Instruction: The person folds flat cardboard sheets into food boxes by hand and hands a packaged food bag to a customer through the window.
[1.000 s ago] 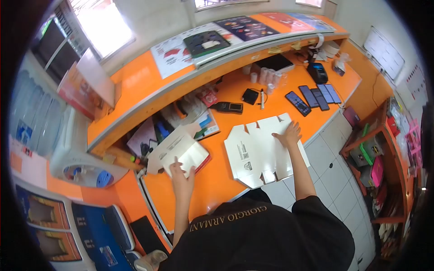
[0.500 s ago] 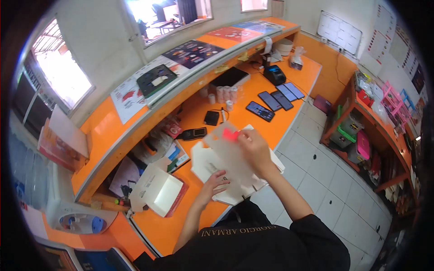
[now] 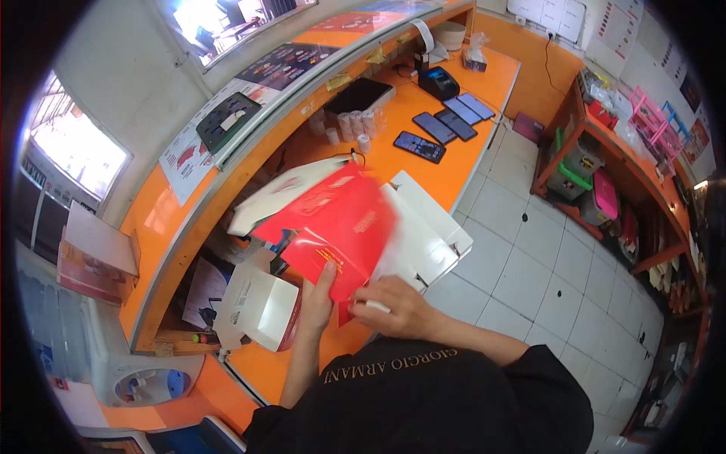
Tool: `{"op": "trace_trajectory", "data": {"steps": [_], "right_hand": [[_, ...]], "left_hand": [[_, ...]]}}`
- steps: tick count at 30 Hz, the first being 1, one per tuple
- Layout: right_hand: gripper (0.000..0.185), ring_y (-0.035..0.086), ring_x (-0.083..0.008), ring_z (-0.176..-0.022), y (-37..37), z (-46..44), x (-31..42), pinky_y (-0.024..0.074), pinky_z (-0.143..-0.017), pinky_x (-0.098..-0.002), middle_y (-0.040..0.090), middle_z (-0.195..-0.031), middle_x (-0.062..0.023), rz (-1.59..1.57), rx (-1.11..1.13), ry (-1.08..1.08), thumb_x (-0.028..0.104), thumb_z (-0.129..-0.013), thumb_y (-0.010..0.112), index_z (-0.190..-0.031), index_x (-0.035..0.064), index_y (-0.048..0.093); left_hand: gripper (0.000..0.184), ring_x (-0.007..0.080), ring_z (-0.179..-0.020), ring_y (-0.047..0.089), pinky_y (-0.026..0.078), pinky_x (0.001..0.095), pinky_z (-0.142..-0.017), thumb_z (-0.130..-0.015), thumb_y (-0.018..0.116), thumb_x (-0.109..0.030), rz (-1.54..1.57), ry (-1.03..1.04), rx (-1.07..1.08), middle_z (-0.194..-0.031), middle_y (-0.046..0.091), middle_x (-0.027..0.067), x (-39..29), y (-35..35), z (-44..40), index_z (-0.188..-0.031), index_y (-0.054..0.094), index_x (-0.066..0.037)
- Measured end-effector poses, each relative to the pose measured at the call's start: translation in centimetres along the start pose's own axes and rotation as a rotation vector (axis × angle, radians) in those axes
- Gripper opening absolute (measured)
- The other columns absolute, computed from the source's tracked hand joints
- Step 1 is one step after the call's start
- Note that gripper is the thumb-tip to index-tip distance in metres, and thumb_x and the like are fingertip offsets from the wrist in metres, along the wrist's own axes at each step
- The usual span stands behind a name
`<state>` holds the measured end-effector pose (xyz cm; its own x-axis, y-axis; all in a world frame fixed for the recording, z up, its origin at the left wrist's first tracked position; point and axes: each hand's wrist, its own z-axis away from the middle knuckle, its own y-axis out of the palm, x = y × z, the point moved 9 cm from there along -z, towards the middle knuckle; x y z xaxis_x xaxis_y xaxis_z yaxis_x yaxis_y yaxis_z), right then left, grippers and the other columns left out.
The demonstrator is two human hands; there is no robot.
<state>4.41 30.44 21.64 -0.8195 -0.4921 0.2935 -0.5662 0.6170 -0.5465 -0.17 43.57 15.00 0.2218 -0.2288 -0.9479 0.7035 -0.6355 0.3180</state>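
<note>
A red cardboard sheet [image 3: 340, 219], partly folded and blurred at its right, is lifted above the counter. My left hand [image 3: 321, 299] grips its lower edge, thumb on the red face. At the lower right corner my right hand [image 3: 393, 306] has its fingers closed on the same sheet. A whitish flap [image 3: 283, 193] shows behind its upper left. More white cardboard [image 3: 423, 242] lies on the counter to the right, beyond my right hand. Left of my left hand stands an open white box [image 3: 261, 306] with red sides.
Several phones [image 3: 420, 147] lie on the orange counter [image 3: 473, 163], near a black card terminal [image 3: 439, 82] and small paper rolls [image 3: 352, 125]. A raised shelf [image 3: 295, 113] runs along the back. A cabinet [image 3: 556, 163] stands at the right.
The cardboard has been raised and turned so its red side shows. Both hands have closed on it, my right hand moving down and left. The camera view has shifted slightly.
</note>
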Motion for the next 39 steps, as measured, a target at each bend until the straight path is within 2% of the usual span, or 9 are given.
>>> {"op": "trace_trajectory", "data": {"steps": [5, 9, 15, 18, 23, 27, 29, 32, 39], "right_hand": [[0.037, 0.055, -0.0245, -0.089, -3.3, -1.6, -2.7, 0.0469, -0.074, -0.0337, 0.056, -0.102, -0.0110, -0.031, -0.281, 0.285, 0.005, -0.070, 0.067, -0.107, 0.0053, 0.060], [0.039, 0.053, -0.0285, -0.095, -3.8, -1.2, -3.8, 0.0462, -0.079, -0.0359, 0.055, -0.104, -0.0103, -0.020, -0.280, 0.268, 0.003, -0.070, 0.064, -0.108, 0.0040, 0.059], [0.028, 0.056, -0.0216, -0.091, -2.9, 0.3, -2.2, 0.0470, -0.074, -0.0329, 0.060, -0.106, -0.0054, 0.118, -0.276, 0.070, 0.006, -0.067, 0.066, -0.094, 0.0067, 0.062], [0.025, 0.054, -0.0213, -0.092, -3.0, 0.1, -1.8, 0.0460, -0.074, -0.0339, 0.059, -0.105, -0.0048, 0.319, -0.253, 0.091, 0.010, -0.067, 0.066, -0.092, 0.0070, 0.063], [0.024, 0.052, -0.0232, -0.095, -3.6, -0.2, -2.7, 0.0439, -0.080, -0.0336, 0.055, -0.106, -0.0060, 0.298, -0.225, 0.324, 0.011, -0.071, 0.069, -0.095, 0.0073, 0.065], [0.026, 0.053, -0.0253, -0.092, -2.4, 0.9, -3.4, 0.0457, -0.077, -0.0368, 0.054, -0.106, -0.0092, 0.141, -0.086, 0.247, 0.015, -0.077, 0.064, -0.102, 0.0078, 0.063], [0.036, 0.054, -0.0279, -0.089, -2.7, 3.0, -6.4, 0.0471, -0.076, -0.0361, 0.053, -0.103, -0.0112, -0.121, -0.219, 0.586, 0.015, -0.078, 0.064, -0.113, 0.0084, 0.059], [0.041, 0.056, -0.0267, -0.084, -2.8, 3.0, -7.2, 0.0479, -0.072, -0.0332, 0.052, -0.096, -0.0126, -0.125, -0.106, 0.656, 0.014, -0.080, 0.062, -0.121, 0.0119, 0.056], [0.025, 0.057, -0.0203, -0.061, -0.5, 2.7, -6.0, 0.0469, -0.055, -0.0323, 0.053, -0.080, -0.0057, -0.094, 0.249, 0.489, 0.020, -0.078, 0.064, -0.101, 0.0102, 0.060]], "left_hand": [[0.025, 0.0160, -0.092, 0.058, 0.048, 0.0280, -0.080, -0.092, 0.049, -0.010, -0.190, 0.379, 0.055, -0.105, 0.057, 0.0094, -2.3, 2.4, 1.5, -0.114, 0.049, 0.002], [0.024, 0.0143, -0.091, 0.059, 0.050, 0.0269, -0.077, -0.090, 0.051, -0.006, -0.286, 0.376, 0.148, -0.102, 0.059, 0.0104, -2.3, 3.3, 1.2, -0.113, 0.050, 0.003], [0.023, 0.0132, -0.092, 0.058, 0.048, 0.0262, -0.078, -0.090, 0.049, -0.002, 0.031, 0.268, 0.111, -0.103, 0.059, 0.0092, -2.0, 3.1, 0.7, -0.112, 0.051, 0.003], [0.036, 0.0182, -0.106, 0.053, 0.044, 0.0300, -0.089, -0.086, 0.053, -0.002, 0.045, 0.205, 0.202, -0.116, 0.053, 0.0105, 0.7, 3.7, 0.7, -0.121, 0.044, 0.001], [0.035, 0.0165, -0.102, 0.054, 0.042, 0.0282, -0.088, -0.087, 0.051, 0.000, 0.120, 0.107, 0.263, -0.113, 0.054, 0.0101, 1.1, 4.1, 0.7, -0.121, 0.044, 0.003], [0.034, 0.0130, -0.098, 0.053, 0.042, 0.0257, -0.085, -0.090, 0.051, -0.009, -0.132, -0.068, 0.365, -0.111, 0.054, 0.0088, 2.9, 1.8, 1.2, -0.122, 0.044, 0.001], [0.034, 0.0116, -0.094, 0.054, 0.042, 0.0247, -0.083, -0.091, 0.051, -0.012, -0.291, -0.159, 0.392, -0.107, 0.056, 0.0087, 3.7, 0.3, 1.3, -0.122, 0.045, 0.001], [0.034, 0.0126, -0.083, 0.058, 0.045, 0.0246, -0.077, -0.090, 0.053, -0.015, -0.813, -0.371, 0.623, -0.088, 0.061, 0.0119, 5.2, 0.0, 2.5, -0.119, 0.045, 0.002], [0.027, 0.0162, -0.082, 0.061, 0.047, 0.0290, -0.075, -0.087, 0.057, -0.015, -0.811, -0.121, 0.624, -0.086, 0.064, 0.0161, 3.2, 1.0, 1.6, -0.108, 0.056, 0.003]]}}
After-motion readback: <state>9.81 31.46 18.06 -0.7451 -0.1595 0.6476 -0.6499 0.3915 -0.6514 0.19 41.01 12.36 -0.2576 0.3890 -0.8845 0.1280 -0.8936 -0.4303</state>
